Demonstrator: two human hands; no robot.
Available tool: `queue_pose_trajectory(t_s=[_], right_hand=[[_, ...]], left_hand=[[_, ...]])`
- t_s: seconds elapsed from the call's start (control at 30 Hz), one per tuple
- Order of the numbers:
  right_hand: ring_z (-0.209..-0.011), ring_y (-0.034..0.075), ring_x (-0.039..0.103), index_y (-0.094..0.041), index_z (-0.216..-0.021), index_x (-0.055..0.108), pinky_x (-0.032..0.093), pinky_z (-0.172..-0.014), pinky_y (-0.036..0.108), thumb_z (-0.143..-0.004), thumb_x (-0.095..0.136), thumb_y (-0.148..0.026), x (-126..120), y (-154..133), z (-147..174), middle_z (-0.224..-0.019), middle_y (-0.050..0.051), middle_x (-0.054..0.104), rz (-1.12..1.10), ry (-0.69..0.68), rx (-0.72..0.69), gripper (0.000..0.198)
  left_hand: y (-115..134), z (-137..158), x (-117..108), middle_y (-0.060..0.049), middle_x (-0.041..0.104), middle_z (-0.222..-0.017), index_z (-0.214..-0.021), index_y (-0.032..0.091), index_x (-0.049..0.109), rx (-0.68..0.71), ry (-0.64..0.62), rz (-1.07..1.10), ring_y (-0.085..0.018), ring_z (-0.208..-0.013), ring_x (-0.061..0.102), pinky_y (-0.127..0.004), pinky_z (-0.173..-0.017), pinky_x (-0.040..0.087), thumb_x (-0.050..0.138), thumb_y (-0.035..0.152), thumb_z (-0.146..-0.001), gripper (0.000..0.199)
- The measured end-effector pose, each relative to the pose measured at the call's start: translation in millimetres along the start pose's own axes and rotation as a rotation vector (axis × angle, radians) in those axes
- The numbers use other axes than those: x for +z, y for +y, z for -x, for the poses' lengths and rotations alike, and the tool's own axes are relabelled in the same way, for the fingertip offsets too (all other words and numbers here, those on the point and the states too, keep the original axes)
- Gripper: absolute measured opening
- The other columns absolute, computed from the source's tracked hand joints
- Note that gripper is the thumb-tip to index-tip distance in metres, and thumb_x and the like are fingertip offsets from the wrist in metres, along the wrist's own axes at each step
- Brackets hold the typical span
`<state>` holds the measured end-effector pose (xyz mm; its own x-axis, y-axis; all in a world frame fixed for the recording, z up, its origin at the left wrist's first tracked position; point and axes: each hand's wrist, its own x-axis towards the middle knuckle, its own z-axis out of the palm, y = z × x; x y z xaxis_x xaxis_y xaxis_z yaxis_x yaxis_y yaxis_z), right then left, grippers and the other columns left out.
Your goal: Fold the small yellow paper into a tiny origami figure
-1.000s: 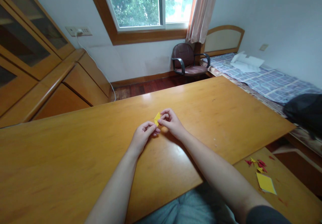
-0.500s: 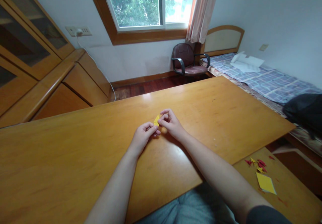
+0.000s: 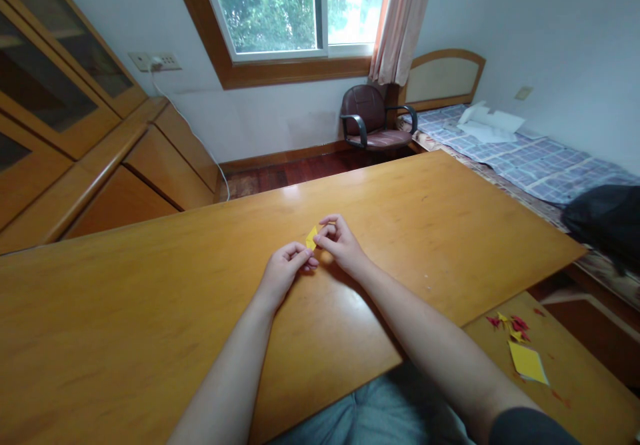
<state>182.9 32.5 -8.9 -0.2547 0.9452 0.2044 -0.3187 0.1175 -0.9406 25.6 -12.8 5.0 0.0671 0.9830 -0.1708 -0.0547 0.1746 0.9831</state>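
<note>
A small folded piece of yellow origami paper [image 3: 311, 238] is held between both hands, just above the wooden table [image 3: 150, 312]. My left hand [image 3: 286, 270] pinches its lower end between thumb and fingers. From the right side, my right hand [image 3: 340, 245] grips its edge with thumb and forefinger, the other fingers curled. The paper looks like a narrow diamond with its tip pointing up. Its finer folds are too small to make out.
On a lower surface at right lie several small red and yellow folded paper pieces [image 3: 519, 325] and a stack of yellow square paper [image 3: 529, 362]. Beyond the table stand a chair [image 3: 370, 118], a bed [image 3: 540, 155] with a black bag [image 3: 605, 222], and a wooden cabinet [image 3: 150, 165].
Both hands stay almost in place with the yellow paper between them. The fingers of my right hand have shifted very slightly.
</note>
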Motion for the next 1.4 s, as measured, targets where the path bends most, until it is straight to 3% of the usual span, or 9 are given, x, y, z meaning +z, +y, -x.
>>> queue_pose_trajectory(t_s=[0.37,1.4], right_hand=[[-0.063,0.013,0.056,-0.023,-0.106,0.047,0.045,-0.07,0.029,-0.079,0.068,-0.032,-0.5,-5.9,0.7,-0.064,-0.009,0.054,0.011,0.004,0.041,0.035],[-0.066,0.013,0.056,-0.023,-0.112,0.048,0.045,-0.072,0.03,-0.082,0.068,-0.034,-3.2,-3.8,-1.2,-0.068,-0.007,0.057,0.054,0.025,-0.016,0.037]], left_hand=[[1.6,0.8,1.7,-0.005,0.072,-0.07,-0.073,0.016,0.064,-0.006,-0.008,-0.002,-0.015,-0.063,0.064,-0.026,-0.065,0.05,0.076,0.045,-0.073,0.031],[-2.4,-0.7,-0.4,-0.006,0.074,-0.072,-0.078,0.016,0.064,-0.001,-0.008,0.016,-0.016,-0.065,0.067,-0.026,-0.066,0.051,0.072,0.051,-0.075,0.036]])
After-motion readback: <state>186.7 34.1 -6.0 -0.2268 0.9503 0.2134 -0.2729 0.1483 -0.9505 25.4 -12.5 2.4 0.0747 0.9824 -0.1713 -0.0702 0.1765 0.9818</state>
